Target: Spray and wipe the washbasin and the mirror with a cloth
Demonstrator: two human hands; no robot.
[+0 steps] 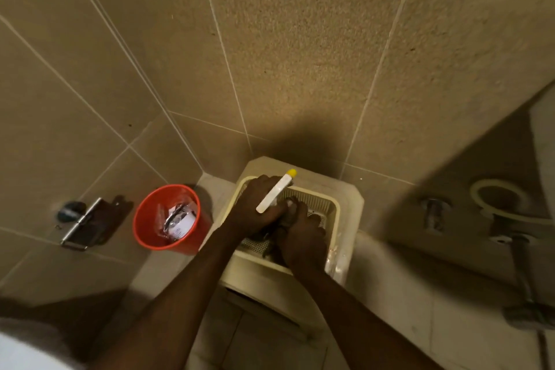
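Left hand [258,209] grips the spray bottle [276,193]. Just right of it, right hand [303,237] clutches a dark cloth [289,204] inside the basket [332,204]. Judged stage: collecting supplies; washbasin and mirror remain unsprayed, unwiped.

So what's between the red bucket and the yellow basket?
In the head view, only a narrow strip of pale floor tile and the stool's edge separate the red bucket from the basket; the left forearm crosses in front.
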